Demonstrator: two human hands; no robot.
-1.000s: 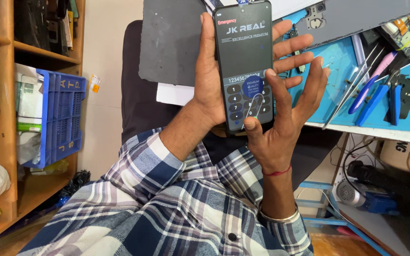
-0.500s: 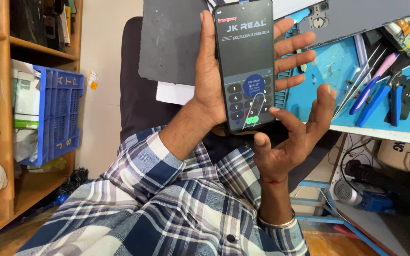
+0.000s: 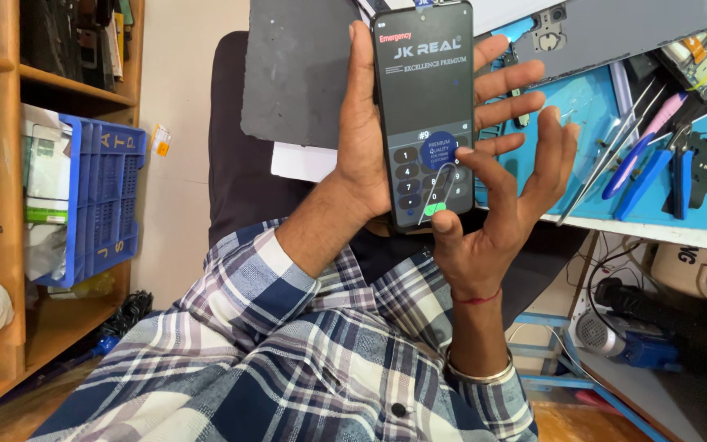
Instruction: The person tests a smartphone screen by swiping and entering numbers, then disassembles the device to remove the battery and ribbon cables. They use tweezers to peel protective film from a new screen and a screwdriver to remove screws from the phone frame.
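**One phone, two hands, centre of the frame**

From my remote seat I saw the left hand (image 3: pixel 362 155) wrapped around one black phone (image 3: pixel 424 115), held upright at the top centre of the frame. Its thumb lay along the phone's left edge, and four fingers (image 3: pixel 509 82) showed past the right edge, loosely curled against the back. The lit screen showed a number pad in its lower half.

The right hand (image 3: pixel 493 221) stood just right of and below the phone, holding nothing, its fingers spread wide and bent. Its thumb (image 3: pixel 443 225) touched the bottom of the screen by the green button; one fingertip (image 3: pixel 464 154) sat at the right side of the pad.

Both forearms wore plaid sleeves (image 3: pixel 288 344). On the blue mat (image 3: pixel 583 106) at upper right I counted two tweezers (image 3: pixel 607 155). One blue crate (image 3: pixel 100 196) sat on the wooden shelf (image 3: pixel 10 245) at left.
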